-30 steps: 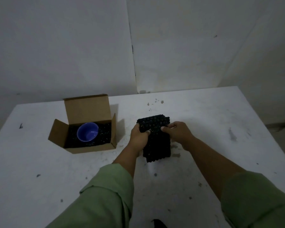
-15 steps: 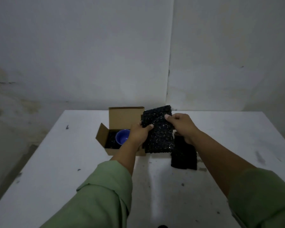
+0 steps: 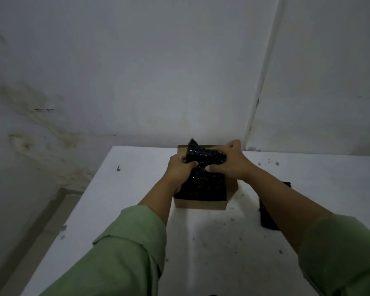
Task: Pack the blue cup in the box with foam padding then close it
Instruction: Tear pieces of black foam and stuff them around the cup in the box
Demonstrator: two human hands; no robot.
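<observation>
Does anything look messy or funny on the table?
A little. The black foam sheet is scrunched at its far end where the left hand and right hand grip it over the box. Another black foam piece lies loose to the right, and dark specks dot the table.

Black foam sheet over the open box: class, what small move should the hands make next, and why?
Probably press the black foam sheet down flat into the box. Both the left hand and the right hand hold its bunched far end over the opening, one corner pokes up past the back flap, and the cup is hidden beneath, so the flap likely cannot fold shut yet.
</observation>
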